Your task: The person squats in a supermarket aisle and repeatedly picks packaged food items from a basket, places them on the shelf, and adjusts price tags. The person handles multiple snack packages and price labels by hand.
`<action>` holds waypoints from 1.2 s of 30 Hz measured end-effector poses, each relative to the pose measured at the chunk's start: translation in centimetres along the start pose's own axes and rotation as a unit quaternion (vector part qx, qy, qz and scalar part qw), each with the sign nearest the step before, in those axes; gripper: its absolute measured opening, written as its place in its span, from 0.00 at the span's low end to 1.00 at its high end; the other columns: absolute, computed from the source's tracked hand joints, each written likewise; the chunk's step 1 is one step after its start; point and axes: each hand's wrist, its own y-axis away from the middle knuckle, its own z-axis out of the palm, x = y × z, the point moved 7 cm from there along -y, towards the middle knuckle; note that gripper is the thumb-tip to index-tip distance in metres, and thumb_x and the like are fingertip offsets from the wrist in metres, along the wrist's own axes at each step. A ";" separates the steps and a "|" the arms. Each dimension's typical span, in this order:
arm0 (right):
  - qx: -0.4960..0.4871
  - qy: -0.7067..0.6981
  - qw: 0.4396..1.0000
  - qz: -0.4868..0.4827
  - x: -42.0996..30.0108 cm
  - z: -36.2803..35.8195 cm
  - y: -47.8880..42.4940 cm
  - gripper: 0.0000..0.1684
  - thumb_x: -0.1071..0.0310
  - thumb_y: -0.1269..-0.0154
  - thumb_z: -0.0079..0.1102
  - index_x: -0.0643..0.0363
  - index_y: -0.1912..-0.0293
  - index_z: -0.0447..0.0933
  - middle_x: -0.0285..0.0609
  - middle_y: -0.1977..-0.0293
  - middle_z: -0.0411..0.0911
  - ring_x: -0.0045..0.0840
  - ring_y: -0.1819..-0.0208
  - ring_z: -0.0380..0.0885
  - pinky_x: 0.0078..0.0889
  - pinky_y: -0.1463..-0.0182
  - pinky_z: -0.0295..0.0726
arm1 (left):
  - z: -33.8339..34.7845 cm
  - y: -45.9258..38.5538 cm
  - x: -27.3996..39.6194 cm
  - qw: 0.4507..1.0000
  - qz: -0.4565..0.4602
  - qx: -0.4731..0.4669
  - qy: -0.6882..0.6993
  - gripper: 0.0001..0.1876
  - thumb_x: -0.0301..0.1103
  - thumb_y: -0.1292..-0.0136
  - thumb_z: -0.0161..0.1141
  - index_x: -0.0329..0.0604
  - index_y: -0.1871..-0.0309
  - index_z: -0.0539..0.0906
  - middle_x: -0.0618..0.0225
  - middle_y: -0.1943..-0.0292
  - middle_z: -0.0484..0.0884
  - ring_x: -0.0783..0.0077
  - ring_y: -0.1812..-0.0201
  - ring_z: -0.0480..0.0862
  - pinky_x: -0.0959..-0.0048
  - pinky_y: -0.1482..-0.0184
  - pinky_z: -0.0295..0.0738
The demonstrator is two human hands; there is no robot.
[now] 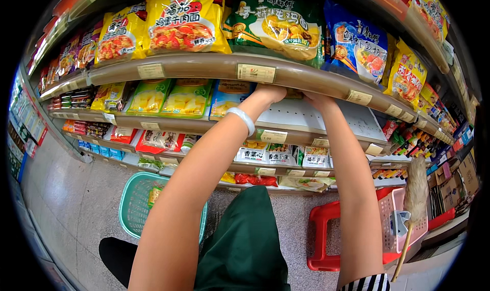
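Observation:
Both arms reach onto a perforated white shelf (294,116), under the shelf edge above. The back of my left hand (272,93) shows beside a blue food packet (229,97); its fingers are hidden. Only the wrist side of my right hand (318,97) is visible, and its fingers are hidden as well. Between the hands a sliver of a dark yellowish item (294,94) shows; whether either hand touches it, I cannot tell. Green-edged packets (187,97) stand to the left. Above are yellow (187,19), green (279,26) and blue (358,42) instant noodle bags.
A turquoise plastic basket (130,199) with a small packet in it sits on the floor at left. At right are a red plastic stool (317,233), a pink basket (388,218) with a cloth, and a fluffy duster (416,191). The upper shelf edge (214,66) curves over the hands.

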 end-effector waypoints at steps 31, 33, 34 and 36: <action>-0.662 0.377 0.639 -0.107 17.7 39.9 24.2 0.24 0.58 0.36 0.53 0.61 0.44 0.69 0.54 0.56 0.77 0.41 0.52 0.76 0.37 0.49 0.74 | -18.7 36.3 -38.5 0.927 -0.370 -0.020 0.062 0.15 0.37 0.42 0.58 0.35 0.57 0.82 0.58 0.64 0.84 0.69 0.62 0.84 0.72 0.60 0.79; -0.645 0.387 0.655 -0.073 23.6 42.9 23.9 0.24 0.59 0.37 0.53 0.61 0.45 0.70 0.54 0.54 0.77 0.41 0.52 0.76 0.37 0.48 0.74 | -17.6 40.1 -45.2 0.904 -0.404 0.105 -0.091 0.16 0.36 0.46 0.56 0.34 0.57 0.81 0.45 0.62 0.81 0.51 0.58 0.82 0.61 0.54 0.75; -0.631 0.399 0.662 -0.064 26.6 43.8 23.7 0.23 0.59 0.37 0.53 0.60 0.46 0.71 0.54 0.54 0.77 0.40 0.52 0.76 0.37 0.47 0.74 | -16.3 41.8 -47.9 0.882 -0.437 0.147 -0.099 0.16 0.34 0.47 0.55 0.34 0.59 0.81 0.43 0.60 0.80 0.50 0.55 0.81 0.60 0.53 0.75; -0.611 0.415 0.674 -0.022 30.9 45.1 23.9 0.22 0.60 0.39 0.54 0.58 0.47 0.74 0.53 0.53 0.77 0.40 0.51 0.77 0.37 0.46 0.73 | -12.8 44.8 -52.8 0.849 -0.508 0.130 -0.066 0.19 0.32 0.46 0.57 0.32 0.52 0.78 0.44 0.54 0.78 0.48 0.52 0.78 0.57 0.48 0.73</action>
